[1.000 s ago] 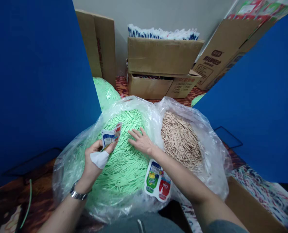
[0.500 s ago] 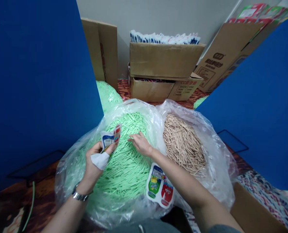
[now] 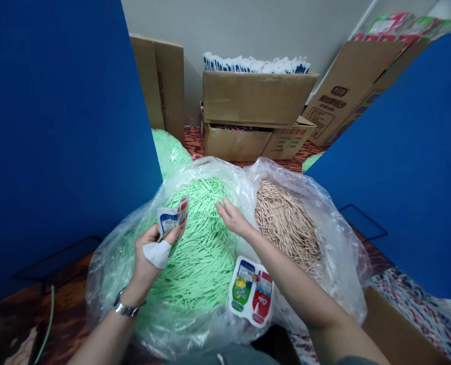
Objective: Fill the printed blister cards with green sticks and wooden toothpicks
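My left hand (image 3: 149, 253) is closed on a small printed pouch (image 3: 174, 218) with blue, white and red areas, held over the green sticks. A white piece of material lies across the thumb side of this hand. My right hand (image 3: 233, 218) is at the upper right of the heap of thin green sticks (image 3: 191, 274), its fingers drawn together; what lies between them is too small to make out. The sticks fill a clear plastic bag (image 3: 111, 274). A flat pack (image 3: 250, 291) with green and red bottle pictures lies on the bag's near right edge, beside my right forearm.
Right of the green sticks, another clear bag holds thin brown sticks (image 3: 286, 223). Cardboard boxes (image 3: 255, 99) stand behind, the upper one filled with white-and-blue packets (image 3: 255, 64). Blue panels (image 3: 58, 126) flank both sides. An open carton (image 3: 396, 329) sits at the lower right.
My right hand has moved right and slightly up across the green sticks, its fingers now closer together. The left hand keeps the pouch in nearly the same place.
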Demonstrator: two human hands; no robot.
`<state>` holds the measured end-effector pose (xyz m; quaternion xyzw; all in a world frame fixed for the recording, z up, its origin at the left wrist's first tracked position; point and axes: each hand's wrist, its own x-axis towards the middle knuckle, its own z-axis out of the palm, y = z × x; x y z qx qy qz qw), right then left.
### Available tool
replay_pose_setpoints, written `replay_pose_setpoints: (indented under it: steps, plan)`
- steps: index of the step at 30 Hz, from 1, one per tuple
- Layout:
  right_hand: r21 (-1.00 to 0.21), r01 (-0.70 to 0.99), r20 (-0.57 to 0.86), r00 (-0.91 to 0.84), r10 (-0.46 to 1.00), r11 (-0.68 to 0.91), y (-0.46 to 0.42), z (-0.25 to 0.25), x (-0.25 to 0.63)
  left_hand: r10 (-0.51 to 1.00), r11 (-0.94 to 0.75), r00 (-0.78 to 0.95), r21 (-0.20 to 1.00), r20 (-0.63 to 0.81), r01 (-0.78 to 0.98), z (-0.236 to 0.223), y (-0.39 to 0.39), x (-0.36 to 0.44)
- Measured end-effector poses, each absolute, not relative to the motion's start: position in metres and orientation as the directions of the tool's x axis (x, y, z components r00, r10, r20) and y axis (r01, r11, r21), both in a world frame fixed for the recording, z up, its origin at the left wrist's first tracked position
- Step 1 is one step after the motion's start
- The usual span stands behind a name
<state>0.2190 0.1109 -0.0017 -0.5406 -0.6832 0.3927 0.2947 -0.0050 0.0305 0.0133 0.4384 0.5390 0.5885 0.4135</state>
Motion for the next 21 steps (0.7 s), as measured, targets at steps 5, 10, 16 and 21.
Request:
replay_pose_setpoints:
  steps: [5, 10, 16, 21]
  plan:
    - [-0.07, 0.857, -0.177, -0.515, 0.839, 0.511, 0.109, -0.001, 0.23, 0.963, -0.093, -0.257, 0.995, 0.086, -0.017, 0.008, 0.03, -0.008]
    - [-0.005, 0.815, -0.254, -0.562, 0.787, 0.58, 0.116, -0.009, 0.227, 0.966, -0.073, -0.245, 0.997, 0.078, 0.03, 0.005, 0.029, -0.007]
    - [-0.012, 0.776, -0.26, -0.611, 0.747, 0.631, 0.124, -0.019, 0.218, 0.968, -0.06, -0.241, 0.997, 0.068, 0.04, 0.007, 0.028, -0.003]
    - [-0.079, 0.796, -0.187, -0.603, 0.776, 0.6, 0.121, -0.023, 0.216, 0.969, -0.052, -0.237, 0.997, 0.067, 0.065, 0.005, 0.028, -0.005]
